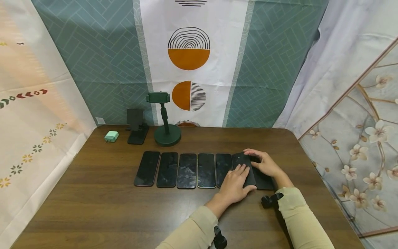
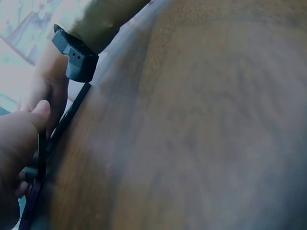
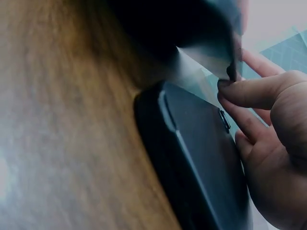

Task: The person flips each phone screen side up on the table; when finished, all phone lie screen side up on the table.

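A black phone, back side up, lies at a slant near the right end of a row of phones. My left hand holds it across its width, fingers over its back and thumb at the near right corner. Its lower edge shows between thumb and fingers in the left wrist view. With thumb and fingertips my right hand pinches the far right corner of the same phone. Below my right wrist lies another black phone, partly covered; its thick edge shows in the right wrist view.
Several dark phones lie side by side, screens up, left of my hands. Behind them stand a green round-based phone stand, a black folding stand and a mint charger plug. The wooden table meets cloth-hung walls.
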`<state>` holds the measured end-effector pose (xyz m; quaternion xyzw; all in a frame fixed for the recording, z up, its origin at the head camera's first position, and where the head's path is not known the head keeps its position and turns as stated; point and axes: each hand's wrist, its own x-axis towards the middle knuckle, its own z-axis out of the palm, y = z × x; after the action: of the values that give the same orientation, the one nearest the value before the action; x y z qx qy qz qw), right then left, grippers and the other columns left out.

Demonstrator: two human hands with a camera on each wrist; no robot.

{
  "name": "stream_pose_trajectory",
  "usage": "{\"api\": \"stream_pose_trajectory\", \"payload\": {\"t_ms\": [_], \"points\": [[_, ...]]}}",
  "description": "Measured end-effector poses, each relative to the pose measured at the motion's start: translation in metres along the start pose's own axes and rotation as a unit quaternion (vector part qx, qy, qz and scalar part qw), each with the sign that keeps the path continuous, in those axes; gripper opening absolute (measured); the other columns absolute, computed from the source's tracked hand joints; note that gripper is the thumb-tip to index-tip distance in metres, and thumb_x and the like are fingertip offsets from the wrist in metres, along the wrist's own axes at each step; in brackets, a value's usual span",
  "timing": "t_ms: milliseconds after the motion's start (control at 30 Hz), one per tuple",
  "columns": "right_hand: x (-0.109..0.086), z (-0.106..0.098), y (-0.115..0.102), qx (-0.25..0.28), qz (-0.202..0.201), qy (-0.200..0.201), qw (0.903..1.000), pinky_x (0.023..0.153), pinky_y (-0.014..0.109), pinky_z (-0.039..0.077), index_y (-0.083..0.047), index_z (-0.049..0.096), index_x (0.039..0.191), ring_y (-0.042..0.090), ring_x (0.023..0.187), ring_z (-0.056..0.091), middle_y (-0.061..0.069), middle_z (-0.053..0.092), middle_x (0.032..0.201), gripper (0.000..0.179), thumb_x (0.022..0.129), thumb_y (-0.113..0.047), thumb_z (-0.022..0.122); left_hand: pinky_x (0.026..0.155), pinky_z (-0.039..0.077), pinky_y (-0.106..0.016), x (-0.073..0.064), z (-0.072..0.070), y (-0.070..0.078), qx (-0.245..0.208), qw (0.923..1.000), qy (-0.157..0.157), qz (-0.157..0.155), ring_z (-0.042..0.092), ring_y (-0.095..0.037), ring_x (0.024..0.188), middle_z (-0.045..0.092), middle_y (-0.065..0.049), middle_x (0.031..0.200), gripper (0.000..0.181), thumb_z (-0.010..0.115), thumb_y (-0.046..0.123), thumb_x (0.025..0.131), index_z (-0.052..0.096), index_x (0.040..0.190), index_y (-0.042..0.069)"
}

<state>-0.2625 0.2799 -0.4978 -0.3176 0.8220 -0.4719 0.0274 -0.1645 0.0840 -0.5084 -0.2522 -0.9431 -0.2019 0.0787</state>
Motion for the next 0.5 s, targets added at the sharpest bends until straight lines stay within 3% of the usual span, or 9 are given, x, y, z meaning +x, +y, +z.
{"api": "stream_pose_trajectory", "payload": {"t_ms": [100, 233, 367, 500], "points": [[0.0003, 0.0004, 0.0019, 0.025, -0.016, 0.006, 0.9995, 0.106, 0.015, 0.038, 0.006, 0.063, 0.128, 0.021, 0.127, 0.056, 0.027, 0.057, 0.137, 0.044, 0.087, 0.021, 0.062, 0.112, 0.042, -0.039, -0.0007, -0.0011, -0.0022, -0.039, 0.9992, 0.002, -0.005, 0.04, -0.023, 0.145, 0.045, -0.007, 0.156, 0.073, 0.062, 0.057, 0.096, 0.049, 0.151, 0.011], [0.0002, 0.0011, 0.0042, 0.042, -0.047, 0.018, 0.9979, 0.105, 0.015, 0.04, 0.011, 0.063, 0.125, 0.004, 0.123, 0.055, 0.033, 0.056, 0.133, 0.041, 0.085, 0.023, 0.062, 0.112, 0.042, -0.04, -0.0015, -0.0028, -0.0056, -0.097, 0.9953, 0.007, -0.009, 0.039, -0.022, 0.146, 0.044, -0.007, 0.157, 0.076, 0.066, 0.057, 0.093, 0.049, 0.151, 0.01], [0.0011, 0.0013, 0.0048, 0.06, -0.064, 0.018, 0.996, 0.106, 0.016, 0.04, 0.014, 0.058, 0.128, 0.002, 0.124, 0.054, 0.038, 0.052, 0.134, 0.043, 0.086, 0.022, 0.062, 0.111, 0.044, -0.038, -0.0013, -0.005, -0.0073, -0.131, 0.991, 0.025, -0.01, 0.043, -0.021, 0.143, 0.046, -0.007, 0.155, 0.081, 0.073, 0.056, 0.088, 0.05, 0.15, 0.009], [0.0018, 0.0, 0.0054, 0.082, -0.045, -0.01, 0.9955, 0.105, 0.016, 0.041, 0.014, 0.05, 0.139, 0.001, 0.129, 0.052, 0.037, 0.046, 0.143, 0.054, 0.087, 0.021, 0.061, 0.109, 0.045, -0.035, -0.0015, -0.0063, -0.0075, -0.143, 0.9888, 0.039, -0.018, 0.049, -0.021, 0.138, 0.049, -0.007, 0.153, 0.082, 0.077, 0.054, 0.086, 0.051, 0.149, 0.008]]}}
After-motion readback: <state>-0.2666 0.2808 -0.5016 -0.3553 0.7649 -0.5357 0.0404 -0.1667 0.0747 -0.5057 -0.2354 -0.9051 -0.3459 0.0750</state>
